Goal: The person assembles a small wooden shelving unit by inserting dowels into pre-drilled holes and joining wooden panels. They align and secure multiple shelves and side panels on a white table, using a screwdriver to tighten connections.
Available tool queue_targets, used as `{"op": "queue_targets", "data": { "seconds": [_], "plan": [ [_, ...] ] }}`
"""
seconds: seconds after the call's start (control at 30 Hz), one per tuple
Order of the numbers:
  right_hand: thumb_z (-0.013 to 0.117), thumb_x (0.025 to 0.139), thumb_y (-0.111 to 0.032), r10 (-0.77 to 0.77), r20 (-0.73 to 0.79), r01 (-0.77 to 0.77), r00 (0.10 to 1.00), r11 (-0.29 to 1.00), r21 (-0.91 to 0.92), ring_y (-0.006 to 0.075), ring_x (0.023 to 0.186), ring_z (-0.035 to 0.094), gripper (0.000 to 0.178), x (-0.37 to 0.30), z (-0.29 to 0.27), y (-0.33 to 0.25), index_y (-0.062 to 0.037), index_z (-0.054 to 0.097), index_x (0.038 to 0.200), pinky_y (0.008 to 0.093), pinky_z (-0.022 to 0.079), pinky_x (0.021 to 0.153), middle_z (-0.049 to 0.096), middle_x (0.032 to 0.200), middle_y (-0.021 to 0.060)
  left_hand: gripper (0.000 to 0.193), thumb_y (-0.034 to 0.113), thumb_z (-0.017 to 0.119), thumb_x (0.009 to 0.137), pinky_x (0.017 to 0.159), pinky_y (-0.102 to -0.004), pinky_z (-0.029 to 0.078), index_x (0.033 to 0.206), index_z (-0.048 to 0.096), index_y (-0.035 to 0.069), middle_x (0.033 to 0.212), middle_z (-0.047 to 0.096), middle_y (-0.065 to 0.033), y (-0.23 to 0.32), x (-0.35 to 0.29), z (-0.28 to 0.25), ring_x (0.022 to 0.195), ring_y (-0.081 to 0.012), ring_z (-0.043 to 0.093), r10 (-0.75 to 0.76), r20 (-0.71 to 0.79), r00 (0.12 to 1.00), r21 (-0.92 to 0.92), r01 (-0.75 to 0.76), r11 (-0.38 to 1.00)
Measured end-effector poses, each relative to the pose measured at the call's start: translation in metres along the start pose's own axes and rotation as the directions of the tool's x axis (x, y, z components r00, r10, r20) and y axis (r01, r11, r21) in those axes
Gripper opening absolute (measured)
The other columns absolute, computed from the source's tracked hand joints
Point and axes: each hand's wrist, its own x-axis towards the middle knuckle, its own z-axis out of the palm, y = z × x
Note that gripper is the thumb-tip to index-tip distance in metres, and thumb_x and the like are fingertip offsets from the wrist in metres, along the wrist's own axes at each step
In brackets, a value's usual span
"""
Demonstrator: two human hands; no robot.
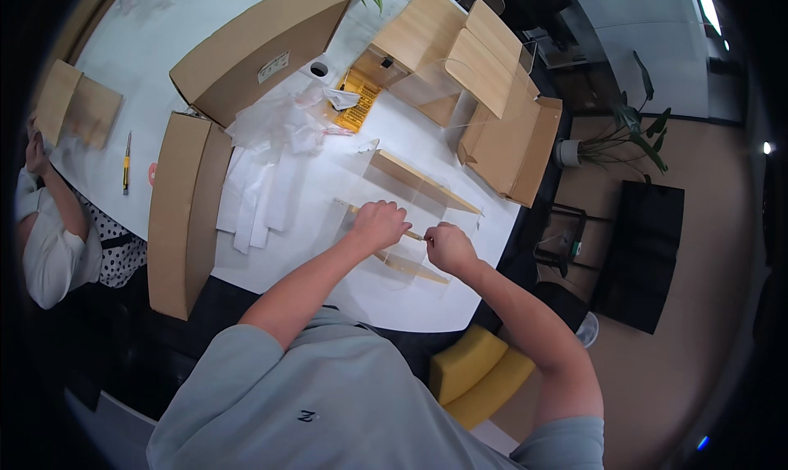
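Observation:
In front of me on the white table stands a small rack of pale wooden boards joined by clear plastic panels. Its far board [427, 181] and near board [414, 269] show edge-on. My left hand [381, 225] is closed over the middle board [412, 235], fingers curled on its edge. At that board's right end my right hand [450, 248] is pinched closed. What sits between its fingers is too small and too covered to name. The clear panels are hard to make out against the table.
Cardboard boxes [185, 215] stand left, beside white strips [254, 195] and crumpled plastic wrap [275, 125]. A yellow bit set [359, 100] and wooden cabinet [419, 31] lie beyond, with an opened carton [513, 150] right. At far left, another person's hand [37, 151] touches boards near a screwdriver [127, 165].

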Motion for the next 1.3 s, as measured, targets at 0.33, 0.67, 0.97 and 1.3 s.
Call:
{"op": "queue_targets", "data": {
  "seconds": [0.33,0.67,0.97,1.3],
  "plan": [
    [0.063,0.083,-0.005,-0.187,-0.062,0.175,0.980,0.972,-0.158,0.0309,0.060,0.068,0.012,-0.007,0.028,0.005,0.0004,0.071,0.091,0.0424,0.057,0.053,0.068,0.093,0.0159,0.033,0.042,0.067,0.094,0.074,-0.0398,0.058,0.089,0.075,0.010,0.088,0.072,-0.0075,-0.003,-0.002,0.007,0.087,-0.0256,0.071,0.011,-0.027,1.000,-0.002,-0.011,1.000],
    [0.062,0.083,-0.003,-0.056,0.089,0.068,0.994,0.987,-0.145,0.0353,0.078,0.073,0.013,0.000,0.000,-0.016,-0.0007,0.073,0.090,0.0434,0.061,0.070,0.071,0.095,0.0178,0.031,0.041,0.067,0.094,0.073,-0.0404,0.058,0.089,0.075,0.011,0.087,0.072,-0.0064,-0.003,-0.001,0.001,0.088,-0.0255,0.071,0.015,0.000,1.000,-0.012,-0.015,1.000],
    [0.064,0.081,-0.003,-0.014,-0.012,0.015,1.000,1.000,0.015,0.0286,0.062,0.069,0.018,0.003,0.024,-0.001,0.0014,0.070,0.098,0.0421,0.055,0.055,0.070,0.090,0.0168,0.031,0.041,0.068,0.093,0.073,-0.0403,0.058,0.086,0.075,0.011,0.087,0.072,-0.0066,-0.001,-0.001,0.003,0.087,-0.0253,0.071,-0.003,-0.015,1.000,-0.009,0.003,1.000],
    [0.066,0.080,-0.004,-0.019,0.020,0.020,1.000,0.996,-0.082,0.0315,0.068,0.071,0.015,0.003,0.006,-0.011,-0.0008,0.070,0.094,0.0426,0.058,0.063,0.070,0.090,0.0149,0.031,0.041,0.068,0.093,0.072,-0.0393,0.058,0.085,0.075,0.011,0.085,0.072,-0.0059,-0.003,-0.001,0.003,0.086,-0.0245,0.071,0.022,-0.038,0.999,0.003,-0.022,1.000]
  ]
}}
